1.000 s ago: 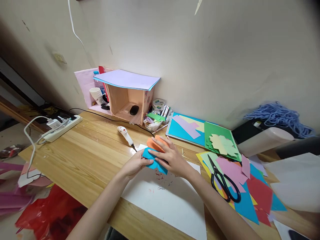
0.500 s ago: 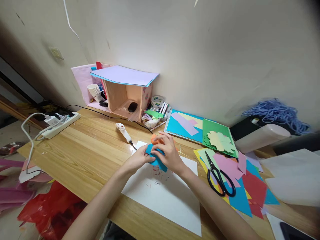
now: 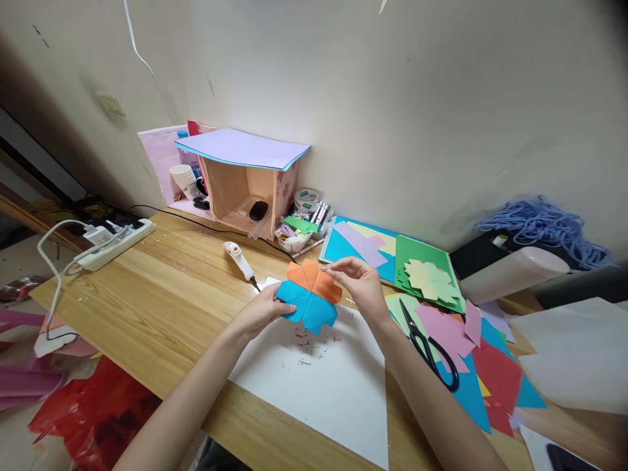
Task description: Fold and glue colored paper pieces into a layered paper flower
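Your right hand (image 3: 362, 284) has moved off the blue part to the orange edge of the paper shape (image 3: 318, 309), now opened out over the white sheet (image 3: 318, 405). Your left hand (image 3: 262, 309) pinches its blue side; your right fingertips nearly meet, though whether they grip is unclear. Pulling both ways could tear the middle; a loose left pinch could drop it.

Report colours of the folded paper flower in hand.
Folded paper flower: orange far half, bright blue near half; head view.
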Tool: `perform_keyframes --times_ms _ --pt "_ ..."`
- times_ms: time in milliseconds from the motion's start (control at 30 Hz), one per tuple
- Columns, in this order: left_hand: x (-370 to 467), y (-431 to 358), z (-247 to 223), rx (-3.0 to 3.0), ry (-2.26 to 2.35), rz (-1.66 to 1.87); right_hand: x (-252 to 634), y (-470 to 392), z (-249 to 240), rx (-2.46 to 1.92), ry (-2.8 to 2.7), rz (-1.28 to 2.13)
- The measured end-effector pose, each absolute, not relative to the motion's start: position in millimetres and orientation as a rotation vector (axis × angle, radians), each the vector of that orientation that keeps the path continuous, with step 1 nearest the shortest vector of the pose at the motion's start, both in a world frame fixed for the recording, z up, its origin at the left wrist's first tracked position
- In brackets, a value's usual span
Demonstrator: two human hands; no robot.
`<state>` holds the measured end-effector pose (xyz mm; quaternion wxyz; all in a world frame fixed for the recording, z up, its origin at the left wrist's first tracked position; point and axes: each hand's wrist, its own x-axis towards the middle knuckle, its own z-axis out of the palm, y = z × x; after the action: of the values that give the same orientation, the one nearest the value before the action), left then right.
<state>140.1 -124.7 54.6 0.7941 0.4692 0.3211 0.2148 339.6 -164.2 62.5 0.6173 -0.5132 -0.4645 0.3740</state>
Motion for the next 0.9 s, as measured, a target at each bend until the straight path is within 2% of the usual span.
perform_keyframes --times_ms 300,567,900 --pt "150 -121 50 0.972 0.670 0.450 347 -165 66 -1.276 -1.188 0.771" --pt "151 -122 58 1.008 0.636 0.423 349 -164 59 -1.470 -1.632 0.554" --pt "155 -123 57 1.048 0.674 0.466 350 -166 67 -1.507 -1.703 0.356"
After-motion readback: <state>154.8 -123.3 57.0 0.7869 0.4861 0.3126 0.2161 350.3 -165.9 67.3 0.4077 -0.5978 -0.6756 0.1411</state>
